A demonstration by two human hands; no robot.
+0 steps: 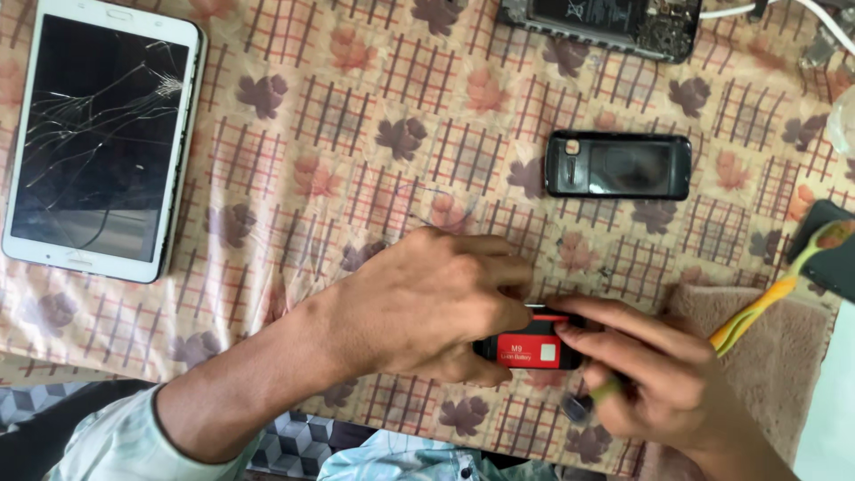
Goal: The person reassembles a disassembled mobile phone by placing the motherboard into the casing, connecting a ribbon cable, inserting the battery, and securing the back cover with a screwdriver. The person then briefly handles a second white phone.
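Phone (534,343), small and black with a red-labelled battery in its open back, sat clamped between the left hand (427,303) and right hand (650,383) near the table's front edge. One cracked white tablet (102,134) lay far left, one black back cover (619,165) above; open cloth (356,134) lay between.

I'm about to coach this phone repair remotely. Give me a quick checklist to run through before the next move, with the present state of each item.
1. Small phone with red battery held by both hands: ok; left hand covers its left end, right hand its right.
2. Battery seated fully: cannot tell, fingers hide its edges.
3. Yellow-green tool within reach: ok, it passes through the right hand.
4. Black back cover nearby on the tablecloth: ok.
5. Cracked white tablet apart from the hands: ok.
6. Opened device at the top edge: cannot tell, partly cut off.
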